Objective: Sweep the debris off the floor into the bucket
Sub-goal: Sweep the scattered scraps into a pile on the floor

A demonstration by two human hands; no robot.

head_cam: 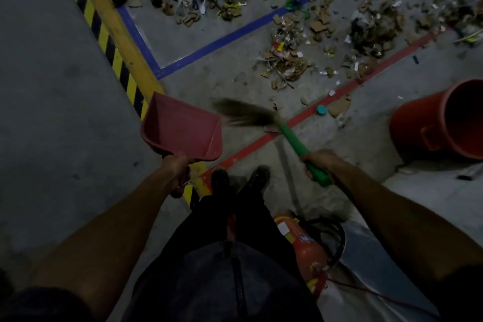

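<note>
Grey concrete floor (pixel 65 86) spreads under us, crossed by a blue line (pixel 222 38), a red line (pixel 308 115) and a yellow band with black stripes (pixel 109 42). We see the debris (pixel 287 57) lying ahead of us as torn cardboard, paper scraps and bits of plastic, in loose heaps on both sides of the blue line and up to the red one, with a small teal cap (pixel 321 110) beside the red line. At the right edge the orange bucket (pixel 441 123) stands on the floor, just beyond the red line and near the closest heap, its mouth turned toward us. Our right hand (pixel 317 162) has its grip curled tight round the green handle of the broom (pixel 271 119), whose brown bristles are blurred and point left above the floor. Our left hand (pixel 177 172) has its grip wrapped round the handle of the pink dustpan (pixel 183 128), held up off the floor with its open side facing us, just beside the bristles. Below, we see our dark shoes (pixel 240 178), and a red fire extinguisher (pixel 305 246) lies close behind our right leg.
</note>
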